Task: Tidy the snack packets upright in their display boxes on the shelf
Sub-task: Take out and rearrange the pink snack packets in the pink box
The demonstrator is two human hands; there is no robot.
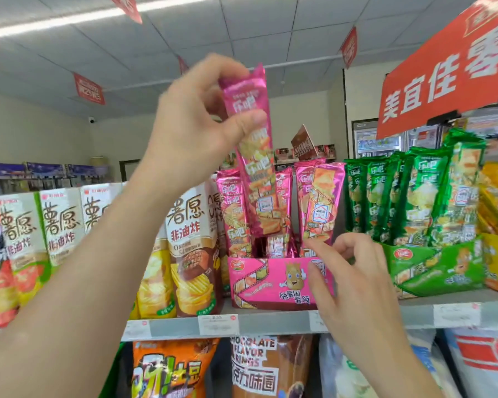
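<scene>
Raised packet: long, narrow, glossy pink foil printed with crisps; pinched near the top by left hand; tilted, top leaning left; lower end above the rim of the pink box, overlapping packets there. Pink box: open-topped card tray on the shelf, cartoon potato on the front. Inside, left group of matching pink packets upright against the left wall; right group at the right wall, front one slightly tilted; gap between, blurred pink foil low within. Green box just right of the pink: packed with green packets, mostly upright, rightmost leaning right.
</scene>
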